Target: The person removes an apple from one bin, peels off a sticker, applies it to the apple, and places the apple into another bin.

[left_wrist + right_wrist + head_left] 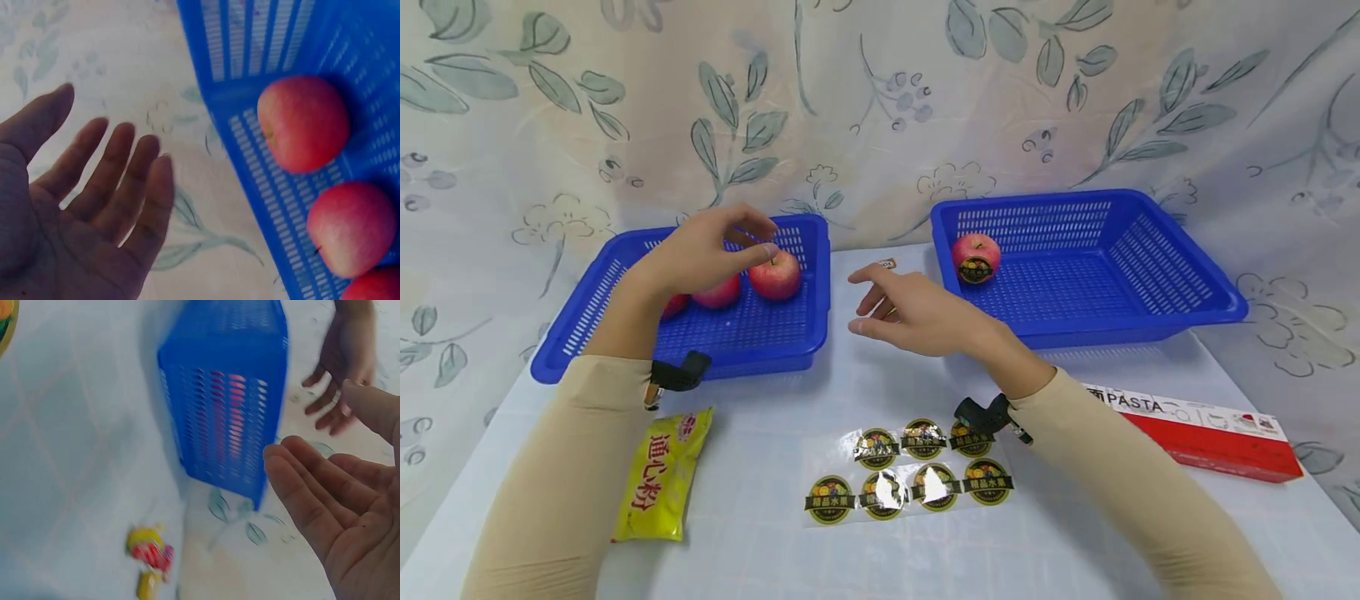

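My left hand (711, 242) hovers over the left blue basket (767, 365), its fingers loosely bent and nothing in them. Below it lie three red apples; the right-hand apple (775, 277) is closest to the thumb, and the left wrist view shows another apple (353, 228) beside it. Between the two baskets hangs my right hand (917, 312), relaxed and holding nothing. In the right blue basket (1180, 323), an apple (977, 252) with a black-and-gold round sticker (976, 269) sits in the left corner.
On the white table in front lies a clear sheet of several round fruit stickers (938, 487). A yellow packet (662, 477) is at the left, partly under the left sleeve. To the right, a red-and-white pasta box (1217, 433) lies behind the right forearm. A leaf-patterned curtain (880, 108) stands behind.
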A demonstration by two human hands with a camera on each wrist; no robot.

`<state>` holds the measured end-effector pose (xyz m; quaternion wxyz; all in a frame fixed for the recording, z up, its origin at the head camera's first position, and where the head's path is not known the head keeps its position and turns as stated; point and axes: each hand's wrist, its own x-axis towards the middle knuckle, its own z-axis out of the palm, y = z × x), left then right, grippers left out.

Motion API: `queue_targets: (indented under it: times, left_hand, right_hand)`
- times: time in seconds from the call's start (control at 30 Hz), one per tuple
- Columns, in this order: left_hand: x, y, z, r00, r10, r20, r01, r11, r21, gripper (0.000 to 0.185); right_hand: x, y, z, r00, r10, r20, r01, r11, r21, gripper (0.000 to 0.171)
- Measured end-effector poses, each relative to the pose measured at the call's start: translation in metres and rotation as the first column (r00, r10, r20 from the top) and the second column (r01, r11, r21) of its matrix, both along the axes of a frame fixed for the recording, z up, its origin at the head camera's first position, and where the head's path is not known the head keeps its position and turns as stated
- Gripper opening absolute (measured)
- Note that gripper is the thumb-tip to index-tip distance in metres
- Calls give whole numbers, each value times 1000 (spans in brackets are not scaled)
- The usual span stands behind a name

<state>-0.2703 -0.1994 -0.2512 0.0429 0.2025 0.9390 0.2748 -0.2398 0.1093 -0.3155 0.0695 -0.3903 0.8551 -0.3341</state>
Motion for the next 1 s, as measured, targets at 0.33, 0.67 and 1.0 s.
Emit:
queue_targets:
  times: [0.33, 0.67, 1.0]
  left_hand:
    - [-38, -5, 1, 991, 43, 130, -30, 995, -97, 65]
    - [-68, -6, -25, 966, 105, 236, -56, 977, -207, 80]
    - [-74, -9, -50, 937, 146, 317, -74, 971, -228, 82]
  right_hand:
    - [-9, -34, -22, 996, -40, 84, 45, 998, -54, 67]
    - [-5, -49, -38, 984, -18, 175, 49, 984, -173, 66]
    - [-4, -52, -46, 977, 35, 209, 23, 963, -269, 58]
